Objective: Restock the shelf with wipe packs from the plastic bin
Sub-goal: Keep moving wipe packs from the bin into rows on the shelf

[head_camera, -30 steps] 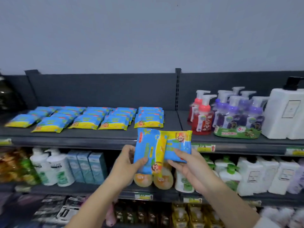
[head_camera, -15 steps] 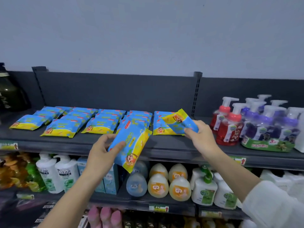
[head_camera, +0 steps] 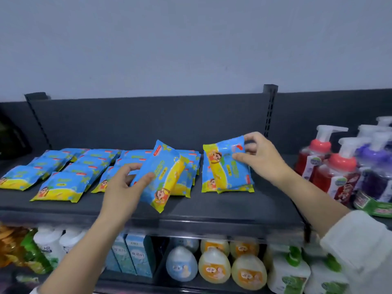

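One dark shelf [head_camera: 212,206] held rows of wipe packs [head_camera: 61,185]; the left hand [head_camera: 125,187] gripped a tilted pack [head_camera: 161,179]; the right hand [head_camera: 263,160] pinched another pack [head_camera: 229,168] onto the rightmost stack [head_camera: 207,181]; placing seemed underway; next, probably, lay both flat and release.

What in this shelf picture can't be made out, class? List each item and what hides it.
Head view:
1. Bin: outside the frame.
2. Stack under the right pack, pinched by the right hand: count hidden by that pack.
3. Left hand: some fingers behind the left pack, covered by it.
4. Pack print: blurred, too small.
5. Purple bottles: cut by the right edge.
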`<state>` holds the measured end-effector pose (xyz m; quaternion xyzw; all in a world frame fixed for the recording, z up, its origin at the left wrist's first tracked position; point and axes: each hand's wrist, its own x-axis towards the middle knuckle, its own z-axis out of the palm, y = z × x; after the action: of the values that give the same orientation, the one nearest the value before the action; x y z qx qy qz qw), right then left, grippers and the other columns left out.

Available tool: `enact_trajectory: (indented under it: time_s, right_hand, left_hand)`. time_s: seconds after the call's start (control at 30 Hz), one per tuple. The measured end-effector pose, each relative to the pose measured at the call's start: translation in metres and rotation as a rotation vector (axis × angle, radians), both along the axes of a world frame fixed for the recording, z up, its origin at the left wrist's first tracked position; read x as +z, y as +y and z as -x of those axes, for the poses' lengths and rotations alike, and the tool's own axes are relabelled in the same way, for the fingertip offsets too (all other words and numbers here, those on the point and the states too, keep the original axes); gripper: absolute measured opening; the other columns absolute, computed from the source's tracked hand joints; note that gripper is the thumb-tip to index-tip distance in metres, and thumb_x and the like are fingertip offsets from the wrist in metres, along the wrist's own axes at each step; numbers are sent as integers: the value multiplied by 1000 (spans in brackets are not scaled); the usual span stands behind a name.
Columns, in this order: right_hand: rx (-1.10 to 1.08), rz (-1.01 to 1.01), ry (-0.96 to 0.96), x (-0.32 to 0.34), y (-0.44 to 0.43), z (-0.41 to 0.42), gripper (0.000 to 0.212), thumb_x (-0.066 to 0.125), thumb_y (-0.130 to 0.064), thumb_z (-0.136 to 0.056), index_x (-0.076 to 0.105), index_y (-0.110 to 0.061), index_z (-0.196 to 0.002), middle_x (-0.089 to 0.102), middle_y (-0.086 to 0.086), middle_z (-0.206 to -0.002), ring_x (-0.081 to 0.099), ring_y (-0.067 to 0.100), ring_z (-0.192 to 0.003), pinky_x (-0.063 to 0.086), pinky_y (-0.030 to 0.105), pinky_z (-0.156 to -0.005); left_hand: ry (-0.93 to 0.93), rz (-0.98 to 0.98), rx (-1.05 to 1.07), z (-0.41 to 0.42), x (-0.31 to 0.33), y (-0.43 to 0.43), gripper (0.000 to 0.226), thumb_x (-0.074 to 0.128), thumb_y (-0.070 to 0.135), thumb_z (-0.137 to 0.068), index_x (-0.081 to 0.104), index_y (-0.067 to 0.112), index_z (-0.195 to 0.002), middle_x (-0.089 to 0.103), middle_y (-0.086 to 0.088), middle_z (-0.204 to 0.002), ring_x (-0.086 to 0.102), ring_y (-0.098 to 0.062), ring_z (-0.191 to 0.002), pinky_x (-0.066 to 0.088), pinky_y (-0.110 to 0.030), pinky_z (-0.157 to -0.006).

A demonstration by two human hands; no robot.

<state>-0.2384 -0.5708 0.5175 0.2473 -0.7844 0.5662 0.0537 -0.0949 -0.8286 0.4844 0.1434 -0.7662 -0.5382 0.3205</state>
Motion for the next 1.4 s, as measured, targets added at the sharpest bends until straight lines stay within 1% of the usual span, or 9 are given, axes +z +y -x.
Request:
enact_trajectory:
  time_s: [0.17,0.33,0.5,0.6,0.73,0.87,1.03,1.13,1.4]
  right_hand:
    - [122,-441,101,10,-12,32,16,67,-28,-85,62,-21,-98,64,-8,-90,55,8,-85,41,22,-75]
    - [273,-792,81,-15,-31,37,34,60,-28,-90,61,-16,-122,59,-10,-117,51,9,-111,37,21,-93]
    - [213,-717,64,-37,-39,36,29,61,-24,-90,65,-19,-119,47,-23,-85,46,3,-98,32,16,-82]
    - [144,-749,172,-42,-39,35,32,65,-27,-86,65,-20,-117,52,-13,-96,45,8,-104,33,19,-84]
    - [9,-495,176,-36,-42,31,44,68,-20,-84,57,-17,-126,55,-3,-113,50,9,-112,35,13,-86]
    - [35,-230,46,-23,-60,16,44,61,-19,-89,49,-22,-131,55,-7,-116,53,9,-108,48,22,-85]
    - [137,-392,57,-36,-91,-8,52,69,-22,-83,51,-29,-131,52,-8,-114,51,6,-93,45,22,-84]
    - [97,-513,121,-49,-104,-13,49,72,-23,-81,56,-26,-127,45,-16,-96,45,2,-76,40,17,-75]
    - [-26,-718,112,-56,-116,-22,52,64,-32,-87,47,-24,-136,46,-3,-136,37,15,-126,31,27,-102]
  left_hand:
    - [-8,48,14,31,-2,-11,19,72,23,-80,68,25,-98,65,14,-106,58,-1,-99,40,-19,-80]
    - [1,65,-25,46,1,-14,16,71,19,-80,66,33,-88,62,25,-92,55,22,-76,40,-5,-66]
    - [-21,83,-127,56,10,-29,15,72,16,-80,70,31,-84,69,28,-75,60,11,-67,44,-4,-59]
    - [-69,107,-229,62,14,-39,15,71,16,-80,72,28,-90,71,20,-87,65,3,-82,50,-13,-74]
    - [-127,82,-372,72,5,-45,17,70,13,-80,69,30,-82,69,27,-75,63,11,-72,45,-3,-62]
    - [-230,106,-470,82,-1,-55,13,71,22,-80,73,29,-91,71,14,-100,64,-4,-97,48,-22,-88]
    - [-273,156,-563,84,-8,-58,11,69,23,-82,71,33,-86,71,16,-98,63,-1,-93,45,-19,-85]
    - [-277,432,-511,87,-19,-60,11,69,25,-83,66,33,-89,59,13,-95,56,-1,-86,37,-10,-75]
    - [-118,811,-369,78,-31,-69,45,76,45,-70,69,25,-110,51,11,-93,44,-12,-94,36,-25,-86]
